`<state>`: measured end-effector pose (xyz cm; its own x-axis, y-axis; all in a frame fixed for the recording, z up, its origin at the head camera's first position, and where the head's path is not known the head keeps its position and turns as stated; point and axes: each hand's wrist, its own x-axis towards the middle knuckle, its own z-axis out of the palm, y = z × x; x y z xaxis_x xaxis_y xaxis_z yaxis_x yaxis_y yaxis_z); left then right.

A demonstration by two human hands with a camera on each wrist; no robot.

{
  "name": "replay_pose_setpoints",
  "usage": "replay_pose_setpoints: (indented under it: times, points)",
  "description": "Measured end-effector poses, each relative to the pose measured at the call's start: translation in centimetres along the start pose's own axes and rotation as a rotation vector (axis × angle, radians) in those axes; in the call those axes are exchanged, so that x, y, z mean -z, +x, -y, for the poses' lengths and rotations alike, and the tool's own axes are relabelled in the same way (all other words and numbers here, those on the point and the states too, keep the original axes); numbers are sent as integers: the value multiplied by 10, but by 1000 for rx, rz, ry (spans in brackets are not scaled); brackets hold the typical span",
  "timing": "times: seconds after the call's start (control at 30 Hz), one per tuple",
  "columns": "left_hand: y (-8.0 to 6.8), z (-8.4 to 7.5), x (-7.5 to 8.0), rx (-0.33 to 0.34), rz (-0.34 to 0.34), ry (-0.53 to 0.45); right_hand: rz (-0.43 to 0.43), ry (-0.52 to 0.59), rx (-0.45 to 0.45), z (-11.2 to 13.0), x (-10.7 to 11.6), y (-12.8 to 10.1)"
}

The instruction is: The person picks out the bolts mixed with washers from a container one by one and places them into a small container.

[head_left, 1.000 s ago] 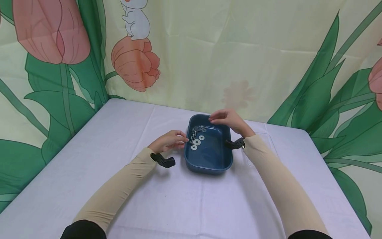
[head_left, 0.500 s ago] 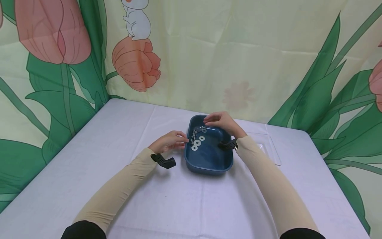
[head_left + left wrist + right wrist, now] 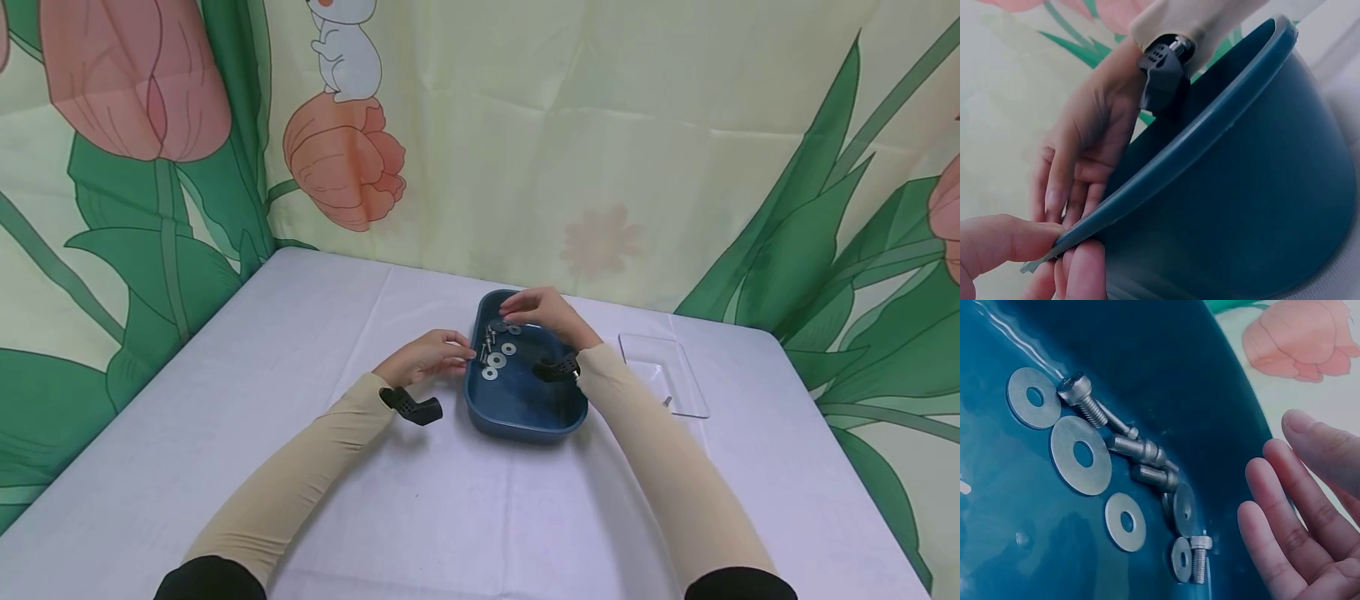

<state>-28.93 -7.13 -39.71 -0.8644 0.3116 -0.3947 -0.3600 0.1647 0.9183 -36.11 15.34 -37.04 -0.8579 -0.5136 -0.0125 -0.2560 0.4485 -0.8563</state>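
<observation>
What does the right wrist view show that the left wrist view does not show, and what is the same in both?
Only the right wrist view shows the inside of the blue tray: flat washers and short bolts lying along its wall.

Only the left wrist view shows the left hand pinching the tray rim between thumb and fingers, and the tray's outer wall.

Both views show the same blue tray and the right hand with its fingers straight, holding nothing.
</observation>
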Motion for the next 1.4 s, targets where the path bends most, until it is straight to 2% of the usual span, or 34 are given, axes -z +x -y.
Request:
replay_pose_setpoints:
  times: [0.33,0.83,1.17,1.4]
  points:
    - [-1,-1,0,4,-4,-4,1,15,-2,-4,-8,7]
    - [-2,0,1,-6,3,-8,30,-138,-46,-7,-15,18]
    - [-2,0,1,-18,21,-17,56,-155,-80,-9,-19,21]
    - [-1,0,2,-18,18,-8,60,-206,-84,-7,-20,20]
